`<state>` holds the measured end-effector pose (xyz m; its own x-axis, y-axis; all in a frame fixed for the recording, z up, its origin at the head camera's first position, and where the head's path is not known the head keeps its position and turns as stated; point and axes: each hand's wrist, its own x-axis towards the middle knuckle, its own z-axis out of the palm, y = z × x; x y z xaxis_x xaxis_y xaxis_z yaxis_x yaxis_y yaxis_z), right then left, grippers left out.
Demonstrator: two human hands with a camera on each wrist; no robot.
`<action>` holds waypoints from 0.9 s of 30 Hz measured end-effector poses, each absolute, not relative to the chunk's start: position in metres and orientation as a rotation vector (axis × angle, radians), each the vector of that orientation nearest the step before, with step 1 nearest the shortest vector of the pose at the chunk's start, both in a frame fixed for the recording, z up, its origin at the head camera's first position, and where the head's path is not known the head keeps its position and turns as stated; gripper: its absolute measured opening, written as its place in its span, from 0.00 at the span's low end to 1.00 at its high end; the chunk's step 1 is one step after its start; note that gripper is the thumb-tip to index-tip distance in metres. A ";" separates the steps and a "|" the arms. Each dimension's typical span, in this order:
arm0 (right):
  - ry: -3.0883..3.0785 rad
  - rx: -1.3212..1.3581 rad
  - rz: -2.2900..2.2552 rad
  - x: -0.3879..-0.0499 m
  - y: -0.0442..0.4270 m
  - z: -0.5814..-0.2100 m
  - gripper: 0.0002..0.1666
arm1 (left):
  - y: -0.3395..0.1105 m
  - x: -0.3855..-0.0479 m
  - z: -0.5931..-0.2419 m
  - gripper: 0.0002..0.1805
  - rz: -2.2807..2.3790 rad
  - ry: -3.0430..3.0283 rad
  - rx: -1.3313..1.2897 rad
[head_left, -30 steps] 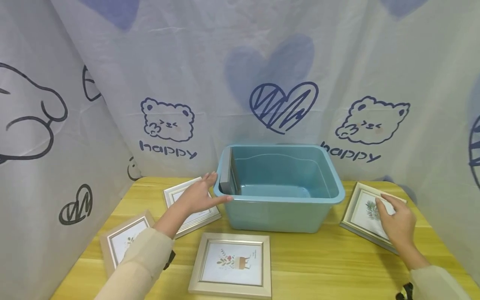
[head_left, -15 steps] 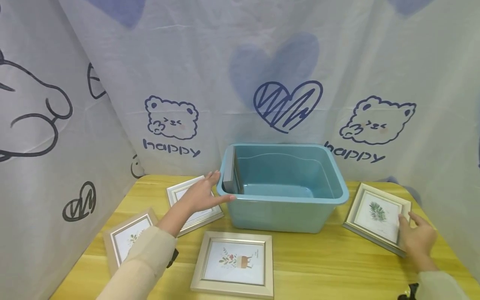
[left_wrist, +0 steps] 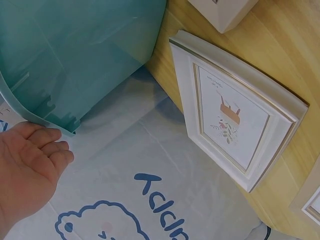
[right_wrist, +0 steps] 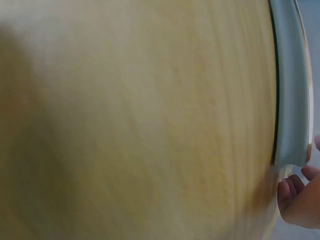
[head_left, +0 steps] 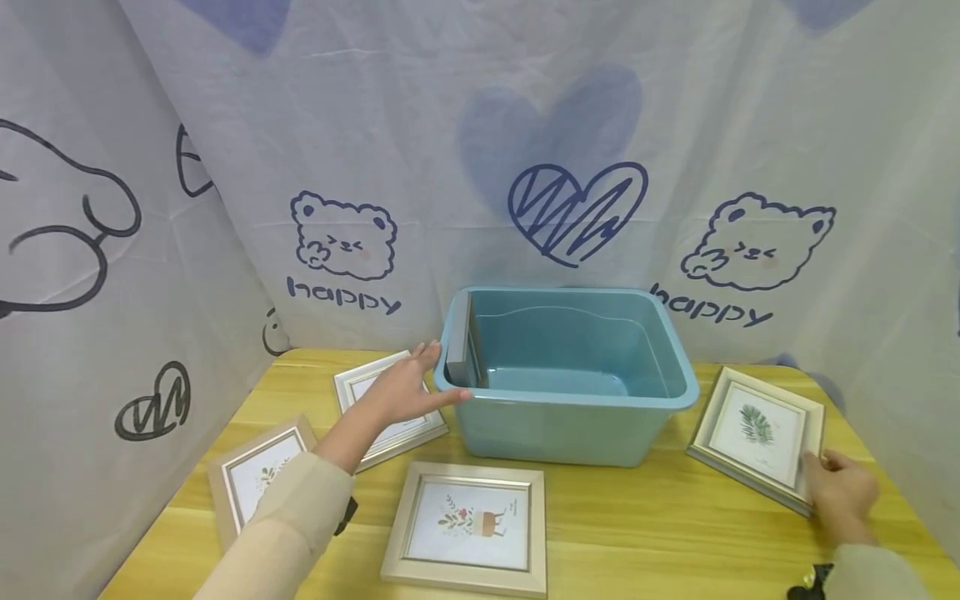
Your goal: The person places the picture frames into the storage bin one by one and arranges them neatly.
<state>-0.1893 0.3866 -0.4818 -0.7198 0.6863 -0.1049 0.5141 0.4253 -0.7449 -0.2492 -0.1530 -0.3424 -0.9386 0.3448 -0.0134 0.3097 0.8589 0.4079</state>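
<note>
My left hand (head_left: 405, 392) holds the left rim of a light blue plastic tub (head_left: 555, 429), thumb along the front corner. In the left wrist view its fingers (left_wrist: 50, 142) curl in below the rim. A grey-edged picture frame (head_left: 459, 342) stands on its side inside the tub, against the left wall. At the right my right hand (head_left: 843, 492) grips the near right edge of a champagne-coloured picture frame (head_left: 757, 433) with a green leaf print. That frame lies face up on the table. The right wrist view shows curled fingers (right_wrist: 290, 192) at the frame's corner.
A white picture frame (head_left: 431, 425) lies left of the tub, partly under my left hand. Two beige frames lie nearer: one frame (head_left: 465, 575) at front centre, another frame (head_left: 225, 475) partly behind my left sleeve. A printed curtain (head_left: 420, 125) hangs behind the yellow wooden table (head_left: 637, 533).
My right hand has moved right and nearer, from over the leaf-print frame's top to its right edge, and its fingers have closed there. The left hand stays on the tub rim.
</note>
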 end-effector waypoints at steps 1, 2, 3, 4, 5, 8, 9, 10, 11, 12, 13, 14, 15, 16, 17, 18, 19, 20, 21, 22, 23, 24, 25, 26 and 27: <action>-2.477 -1.051 1.149 -0.190 0.386 -0.483 0.31 | -0.153 -0.249 -0.342 0.53 0.623 2.947 0.519; -2.488 -1.052 1.129 -0.190 0.384 -0.483 0.31 | -0.153 -0.250 -0.342 0.52 0.622 2.949 0.518; -2.497 -1.046 1.101 -0.191 0.382 -0.484 0.29 | -0.153 -0.250 -0.342 0.52 0.621 2.951 0.519; -2.499 -1.043 1.081 -0.191 0.381 -0.485 0.28 | -0.153 -0.250 -0.343 0.52 0.622 2.951 0.521; -2.491 -1.050 1.090 -0.191 0.379 -0.485 0.28 | -0.153 -0.250 -0.342 0.53 0.625 2.951 0.525; -2.473 -1.057 1.097 -0.191 0.374 -0.486 0.27 | -0.154 -0.249 -0.343 0.53 0.626 2.948 0.523; -2.472 -1.054 1.107 -0.191 0.372 -0.487 0.28 | -0.155 -0.248 -0.343 0.53 0.626 2.946 0.521; -2.470 -1.056 1.130 -0.191 0.371 -0.488 0.29 | -0.155 -0.248 -0.343 0.53 0.625 2.945 0.517; -2.469 -1.056 1.150 -0.191 0.370 -0.488 0.31 | -0.156 -0.247 -0.343 0.53 0.623 2.944 0.513; -2.470 -1.050 1.157 -0.191 0.369 -0.489 0.31 | -0.156 -0.247 -0.342 0.53 0.619 2.944 0.511; -2.481 -1.049 1.162 -0.191 0.369 -0.489 0.32 | -0.156 -0.247 -0.342 0.53 0.618 2.943 0.509; -2.481 -1.047 1.167 -0.191 0.369 -0.489 0.33 | -0.155 -0.247 -0.342 0.53 0.619 2.942 0.511; -2.476 -1.045 1.170 -0.191 0.369 -0.490 0.33 | -0.155 -0.247 -0.341 0.53 0.621 2.942 0.515; -2.470 -1.050 1.170 -0.191 0.370 -0.489 0.33 | -0.154 -0.247 -0.341 0.53 0.622 2.942 0.518; -2.471 -1.049 1.164 -0.190 0.370 -0.489 0.32 | -0.153 -0.248 -0.341 0.53 0.622 2.942 0.521; -2.479 -1.049 1.157 -0.190 0.371 -0.489 0.32 | -0.153 -0.248 -0.340 0.53 0.624 2.941 0.522; -2.486 -1.048 1.149 -0.190 0.371 -0.488 0.32 | -0.152 -0.248 -0.340 0.53 0.624 2.941 0.522; -2.484 -1.046 1.147 -0.190 0.371 -0.488 0.31 | -0.151 -0.248 -0.339 0.53 0.622 2.943 0.524; -2.488 -1.041 1.141 -0.190 0.371 -0.487 0.31 | -0.151 -0.248 -0.339 0.53 0.621 2.943 0.523; -2.492 -1.039 1.132 -0.190 0.371 -0.487 0.30 | -0.150 -0.248 -0.339 0.53 0.618 2.944 0.521; -2.498 -1.036 1.124 -0.190 0.372 -0.486 0.30 | -0.150 -0.248 -0.339 0.53 0.615 2.945 0.520; -2.498 -1.042 1.124 -0.190 0.371 -0.486 0.30 | -0.150 -0.249 -0.339 0.53 0.614 2.945 0.519; -2.498 -1.048 1.126 -0.190 0.371 -0.485 0.30 | -0.150 -0.249 -0.339 0.53 0.614 2.947 0.519; -2.502 -1.052 1.128 -0.190 0.372 -0.485 0.30 | -0.149 -0.249 -0.339 0.53 0.613 2.948 0.517; -2.511 -1.059 1.128 -0.190 0.372 -0.484 0.30 | -0.150 -0.249 -0.339 0.53 0.615 2.947 0.514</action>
